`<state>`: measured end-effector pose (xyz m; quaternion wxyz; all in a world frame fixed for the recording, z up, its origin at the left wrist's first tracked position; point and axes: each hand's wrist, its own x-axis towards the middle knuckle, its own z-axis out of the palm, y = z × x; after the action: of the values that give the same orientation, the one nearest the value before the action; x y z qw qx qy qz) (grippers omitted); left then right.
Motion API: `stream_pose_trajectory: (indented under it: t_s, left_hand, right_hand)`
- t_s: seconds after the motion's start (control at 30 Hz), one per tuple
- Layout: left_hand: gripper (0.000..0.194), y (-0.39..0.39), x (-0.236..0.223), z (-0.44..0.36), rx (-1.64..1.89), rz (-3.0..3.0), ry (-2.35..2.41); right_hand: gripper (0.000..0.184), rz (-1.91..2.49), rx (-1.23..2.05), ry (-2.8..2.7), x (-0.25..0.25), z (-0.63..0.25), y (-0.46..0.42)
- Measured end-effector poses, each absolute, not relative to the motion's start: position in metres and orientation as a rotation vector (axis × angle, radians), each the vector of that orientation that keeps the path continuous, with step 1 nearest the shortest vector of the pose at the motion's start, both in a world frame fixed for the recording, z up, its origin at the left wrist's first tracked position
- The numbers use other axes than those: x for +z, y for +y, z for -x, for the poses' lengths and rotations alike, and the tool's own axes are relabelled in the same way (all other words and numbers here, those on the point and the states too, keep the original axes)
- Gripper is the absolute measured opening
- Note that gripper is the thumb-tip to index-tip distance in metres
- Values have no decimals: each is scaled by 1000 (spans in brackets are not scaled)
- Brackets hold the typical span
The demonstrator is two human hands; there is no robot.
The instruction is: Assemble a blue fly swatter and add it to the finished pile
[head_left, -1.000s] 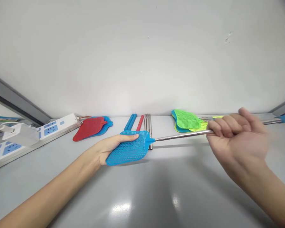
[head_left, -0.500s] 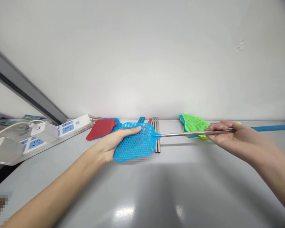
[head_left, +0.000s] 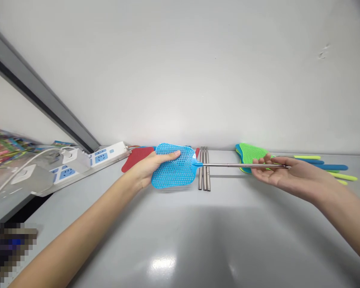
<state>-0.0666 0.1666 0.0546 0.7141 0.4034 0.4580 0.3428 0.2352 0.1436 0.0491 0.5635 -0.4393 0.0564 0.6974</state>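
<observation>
A blue fly swatter is held level across the view. My left hand (head_left: 147, 169) grips the outer end of its perforated blue head (head_left: 180, 172), thumb on top. The thin metal rod (head_left: 219, 165) runs right into my right hand (head_left: 280, 170), which is turned palm up with curled fingers around the rod. Beyond that wrist a blue handle (head_left: 336, 167) shows in line with the rod. Behind the right fingers lies a stack of swatters with a green head (head_left: 252, 152) on top. A red swatter head (head_left: 138, 158) lies partly behind my left hand.
Several metal rods (head_left: 205, 180) lie side by side behind the held swatter. Yellow handles (head_left: 345, 176) and blue ones lie at the right. A white power strip (head_left: 108, 154) with plugged-in adapters (head_left: 75, 162) stands at the left, near colourful packets (head_left: 6, 148). A wall closes off the back.
The view has shifted left, so the surroundings appear further right. My right hand has slid slightly left relative to the rod, and more handles show behind it. My left hand keeps its hold.
</observation>
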Motion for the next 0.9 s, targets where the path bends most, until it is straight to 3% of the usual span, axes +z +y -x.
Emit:
stream_pose_trajectory:
  t_s: [0.9]
  left_hand:
    - [32,163,53,61,759,-880,964]
  right_hand:
    - [19,1077,1611,192,46,-232,147]
